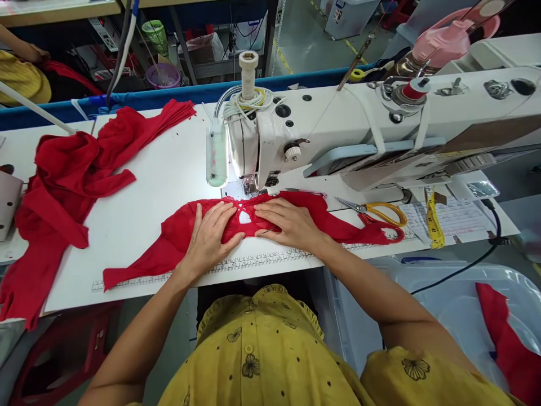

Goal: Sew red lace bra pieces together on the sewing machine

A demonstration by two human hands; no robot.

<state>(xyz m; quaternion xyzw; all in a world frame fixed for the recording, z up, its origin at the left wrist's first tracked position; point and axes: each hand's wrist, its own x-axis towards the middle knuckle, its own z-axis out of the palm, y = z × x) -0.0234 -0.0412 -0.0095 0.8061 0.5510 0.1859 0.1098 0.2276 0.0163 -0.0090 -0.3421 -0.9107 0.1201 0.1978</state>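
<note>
A red lace garment shaped like a bra (181,231) lies spread on the white sewing table, its upper edge at the presser foot (250,183) of the sewing machine (313,124). My left hand (213,234) rests flat on its left part, fingers stretched out. On the other side of a small gap in the middle, my right hand (291,225) lies on the fabric with fingers extended and thumb near the lower edge. A thin dark line shows by that thumb; I cannot tell what it is. The needle tip is hard to make out.
Orange-handled scissors (384,214) lie to the right, near a yellow measuring tape (433,220) and a written sheet (460,220). More red fabric pieces (67,180) are heaped at left. A printed ruler (262,259) runs along the front edge. A plastic bin (406,276) stands below right.
</note>
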